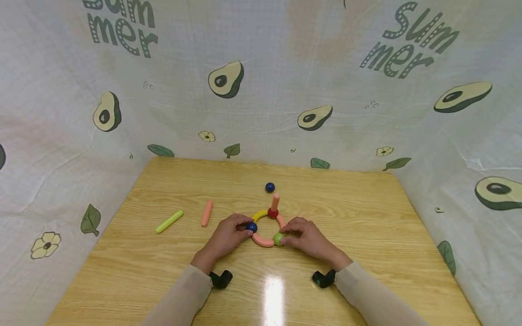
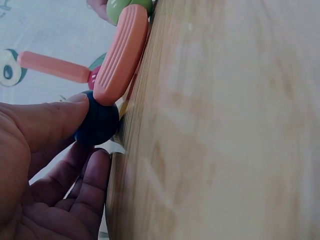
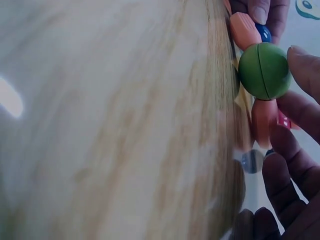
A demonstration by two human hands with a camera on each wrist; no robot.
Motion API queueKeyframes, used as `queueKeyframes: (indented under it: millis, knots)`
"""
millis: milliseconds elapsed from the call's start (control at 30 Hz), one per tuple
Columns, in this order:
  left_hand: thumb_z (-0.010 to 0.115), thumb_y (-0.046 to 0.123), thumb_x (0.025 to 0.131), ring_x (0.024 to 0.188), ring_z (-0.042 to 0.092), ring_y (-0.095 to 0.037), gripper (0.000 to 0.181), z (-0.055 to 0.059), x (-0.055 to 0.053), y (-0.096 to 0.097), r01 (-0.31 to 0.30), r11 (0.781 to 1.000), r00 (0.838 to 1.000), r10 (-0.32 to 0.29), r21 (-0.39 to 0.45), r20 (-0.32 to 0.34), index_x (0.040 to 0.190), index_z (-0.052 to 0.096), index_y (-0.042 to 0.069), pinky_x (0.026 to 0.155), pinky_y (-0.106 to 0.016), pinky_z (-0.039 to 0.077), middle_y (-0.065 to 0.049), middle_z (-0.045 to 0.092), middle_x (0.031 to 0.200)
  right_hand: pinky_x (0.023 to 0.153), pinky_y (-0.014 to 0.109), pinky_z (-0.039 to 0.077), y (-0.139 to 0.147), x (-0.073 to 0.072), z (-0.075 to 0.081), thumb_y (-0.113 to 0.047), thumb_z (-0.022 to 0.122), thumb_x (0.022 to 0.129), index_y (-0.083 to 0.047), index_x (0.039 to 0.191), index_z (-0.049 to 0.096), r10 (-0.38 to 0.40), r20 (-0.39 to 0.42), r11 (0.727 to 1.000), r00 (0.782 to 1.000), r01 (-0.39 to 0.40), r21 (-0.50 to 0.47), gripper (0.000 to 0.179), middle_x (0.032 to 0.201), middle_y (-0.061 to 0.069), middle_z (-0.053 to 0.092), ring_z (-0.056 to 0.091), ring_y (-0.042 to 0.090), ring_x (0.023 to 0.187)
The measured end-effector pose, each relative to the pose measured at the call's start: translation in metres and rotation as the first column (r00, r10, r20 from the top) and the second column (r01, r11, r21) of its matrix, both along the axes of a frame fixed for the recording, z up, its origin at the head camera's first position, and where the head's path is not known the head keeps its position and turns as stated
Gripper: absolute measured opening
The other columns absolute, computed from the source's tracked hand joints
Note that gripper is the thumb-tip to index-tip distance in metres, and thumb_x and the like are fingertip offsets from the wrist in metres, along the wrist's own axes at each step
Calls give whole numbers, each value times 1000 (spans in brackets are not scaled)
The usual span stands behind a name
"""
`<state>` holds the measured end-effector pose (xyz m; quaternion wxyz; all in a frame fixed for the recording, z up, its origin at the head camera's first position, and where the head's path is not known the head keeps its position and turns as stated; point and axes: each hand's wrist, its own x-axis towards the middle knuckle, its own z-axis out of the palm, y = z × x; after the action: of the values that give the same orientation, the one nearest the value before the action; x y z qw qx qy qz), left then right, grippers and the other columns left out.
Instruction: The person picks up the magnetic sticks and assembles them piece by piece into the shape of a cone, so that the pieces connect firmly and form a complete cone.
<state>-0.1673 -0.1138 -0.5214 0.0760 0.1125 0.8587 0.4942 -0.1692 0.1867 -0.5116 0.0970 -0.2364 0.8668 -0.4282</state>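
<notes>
A ring of curved pieces and balls lies on the wooden table. My left hand pinches the dark blue ball at the ring's left side between thumb and fingers. At the right front, my right hand holds the green ball with thumb and forefinger, the other fingers bent loosely below. A pink curved piece joins these two balls. Another pink curved piece and a yellow curved piece lead to a red ball at the back, from which a pink rod stands upright.
A loose blue ball sits behind the ring. Left of the hands lie a pink stick and a yellow-green stick. White cloth printed with avocados hangs around the table's back and sides.
</notes>
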Motion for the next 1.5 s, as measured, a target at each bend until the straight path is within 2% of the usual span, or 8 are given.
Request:
queueKeyframes:
  millis: [100, 267, 367, 567, 767, 967, 1267, 1500]
  knots:
    - [79, 20, 97, 111, 70, -17, 34, 0, -1, 1, -14, 1000, 999, 14, 17, 34, 130, 74, 16, 94, -33, 60, -2, 67, 132, 88, 28, 50, 0, -1, 1, -39, 78, 97, -24, 121, 78, -46, -6, 999, 999, 46, 11, 29, 113, -9, 69, 60, 14, 101]
    - [81, 23, 96, 108, 70, -17, 33, -1, -2, 2, -32, 999, 998, 31, 18, 54, 127, 71, 18, 95, -39, 60, -3, 69, 126, 81, 28, 51, -4, -6, 0, -32, 77, 99, -17, 129, 73, -191, -25, 981, 981, 192, 11, 34, 108, -4, 69, 59, 15, 92]
    - [79, 22, 97, 107, 71, -18, 29, 0, -3, 1, -33, 999, 998, 32, 12, 48, 125, 71, 17, 95, -39, 60, -4, 69, 125, 86, 34, 54, -7, -10, 0, -32, 75, 100, -14, 137, 68, -230, -48, 973, 972, 230, 11, 42, 115, 1, 70, 62, 16, 98]
    - [76, 19, 99, 108, 70, -16, 32, 2, -5, 2, -14, 1000, 1000, 14, -27, 2, 131, 73, 18, 94, -37, 60, -4, 68, 131, 103, 49, 52, -10, -19, -1, -34, 74, 101, -14, 149, 59, -229, -9, 973, 973, 229, -2, 54, 133, 4, 69, 64, 23, 118]
    - [74, 17, 100, 106, 68, -13, 37, 3, -7, 5, -18, 998, 999, 16, -59, -38, 137, 72, 20, 94, -38, 59, -2, 69, 131, 100, 44, 53, -12, -22, -2, -28, 74, 101, -16, 143, 65, -204, 45, 979, 978, 204, 7, 44, 123, 0, 72, 66, 17, 110]
    - [73, 17, 101, 107, 71, -19, 37, 6, -5, 8, -70, 995, 997, 67, -71, -34, 138, 70, 19, 91, -41, 60, -4, 73, 121, 96, 42, 53, -14, -25, -1, -29, 73, 101, -16, 134, 69, -205, 33, 979, 978, 205, 17, 35, 118, -1, 73, 66, 14, 104]
    - [74, 20, 101, 107, 72, -20, 35, 8, -2, 5, -109, 993, 993, 107, -48, -41, 135, 71, 17, 91, -41, 60, -4, 74, 118, 96, 41, 53, -17, -23, -1, -28, 73, 101, -12, 134, 70, -230, 41, 973, 972, 229, 29, 37, 115, 0, 74, 66, 14, 102]
    - [74, 17, 101, 112, 67, -24, 30, 20, -2, -17, -209, 978, 971, 211, 28, -109, 131, 73, 14, 97, -46, 58, -8, 72, 124, 94, 41, 53, -19, -21, 2, -26, 74, 101, -11, 134, 70, -231, 63, 973, 971, 230, 16, 36, 114, 0, 73, 66, 14, 101]
